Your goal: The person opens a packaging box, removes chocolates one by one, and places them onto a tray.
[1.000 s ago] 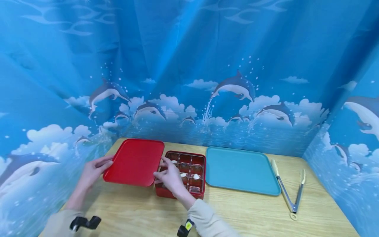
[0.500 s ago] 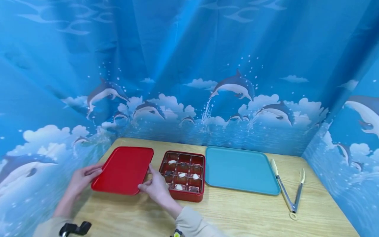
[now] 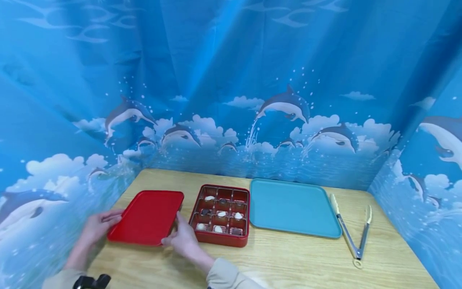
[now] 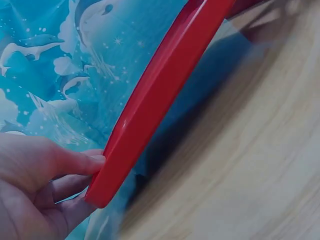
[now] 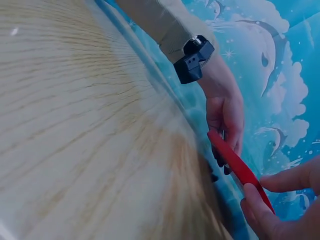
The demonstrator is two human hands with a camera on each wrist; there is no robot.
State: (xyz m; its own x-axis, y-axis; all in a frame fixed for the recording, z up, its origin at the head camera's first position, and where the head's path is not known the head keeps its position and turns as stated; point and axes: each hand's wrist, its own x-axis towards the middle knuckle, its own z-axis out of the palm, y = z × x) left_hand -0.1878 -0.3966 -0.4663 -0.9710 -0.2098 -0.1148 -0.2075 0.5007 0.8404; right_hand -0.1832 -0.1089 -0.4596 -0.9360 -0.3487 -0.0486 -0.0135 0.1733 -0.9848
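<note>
My left hand [image 3: 96,228] pinches the left edge of a square red lid [image 3: 147,216] at the left of the table. On the lid's right edge, my right hand [image 3: 185,240] has its thumb and fingers. In the left wrist view the lid [image 4: 160,92] is tilted by the camera's angle, over a dark shadow on the wood. Just right of my right hand sits the red box [image 3: 225,241] with a divided insert. Small white pieces [image 3: 218,228] and dark brown pieces [image 3: 237,231], resembling chocolates, lie in its compartments.
A blue-green tray [image 3: 294,206] lies right of the box, close beside it. Farther right, spread tongs [image 3: 356,249] with cream tips rest on the wooden table [image 3: 299,261]. A dolphin-print curtain [image 3: 231,88] hangs behind and along both sides.
Both hands have carried the red lid left and lower, toward the near left of the table. The right hand has moved off the box, so more compartments show.
</note>
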